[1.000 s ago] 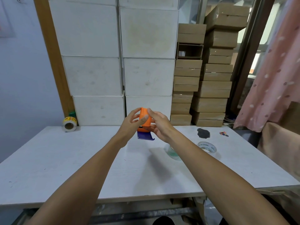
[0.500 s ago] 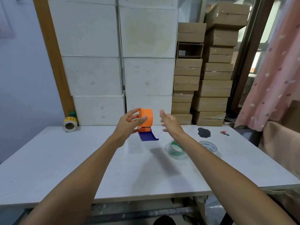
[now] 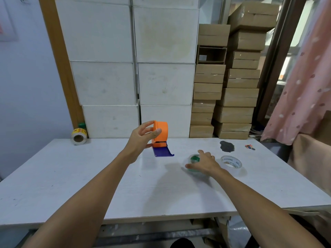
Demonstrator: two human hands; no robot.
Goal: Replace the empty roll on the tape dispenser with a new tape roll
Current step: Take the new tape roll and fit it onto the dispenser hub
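Observation:
My left hand (image 3: 143, 138) holds an orange tape dispenser (image 3: 161, 133) with a blue lip above the white table (image 3: 89, 176), thumb on its front face and fingers behind. A clear tape roll with a green core (image 3: 194, 159) lies flat on the table to the right of it. My right hand (image 3: 204, 163) is lowered over that roll, fingers spread around its near side and touching it; the roll still rests on the table. Another clear roll with a white printed core (image 3: 231, 161) lies just right of my right hand.
A small yellow label roll (image 3: 78, 136) with a green-capped item behind it sits at the table's back left. A dark patch (image 3: 227, 146) and tiny coloured bits (image 3: 249, 146) lie at back right. White and cardboard boxes (image 3: 207, 90) stack behind the table; pink fabric hangs right.
My right hand left the dispenser and dropped down to the right onto the green-core roll. The left hand keeps holding the dispenser, now turned slightly so its blue lip shows.

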